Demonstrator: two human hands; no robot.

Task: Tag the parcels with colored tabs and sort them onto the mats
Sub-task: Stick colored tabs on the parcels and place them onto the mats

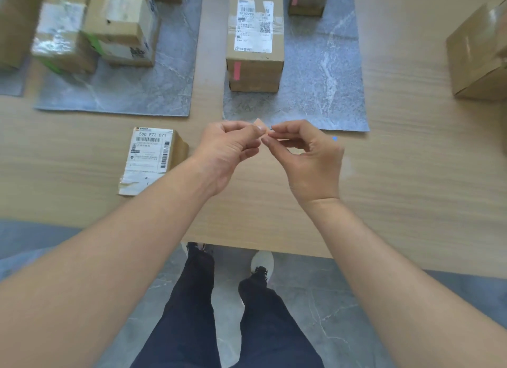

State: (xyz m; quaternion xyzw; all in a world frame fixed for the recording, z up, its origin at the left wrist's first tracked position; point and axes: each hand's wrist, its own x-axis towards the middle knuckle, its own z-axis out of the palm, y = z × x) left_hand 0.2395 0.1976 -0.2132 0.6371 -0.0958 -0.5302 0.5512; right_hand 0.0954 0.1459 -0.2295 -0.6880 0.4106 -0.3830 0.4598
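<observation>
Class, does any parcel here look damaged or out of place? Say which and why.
The small parcel lies on the bare table, short of the nearest mat, with no colored tab showing. Its label is torn and crumpled at the near end.

Browns, greys and a few bright tabs

The pale wood-grain worktop (411,175) carries a grey white-veined left mat (131,93) and a matching right mat (323,88). The brown cardboard parcel (255,71) on the right one bears a white label with black print and a pink strip tab (236,70). The far left brown parcels show green tape (94,42). The small paper tab (259,125) at the centre is pale peach, and the marbled floor (329,312) is grey.
</observation>
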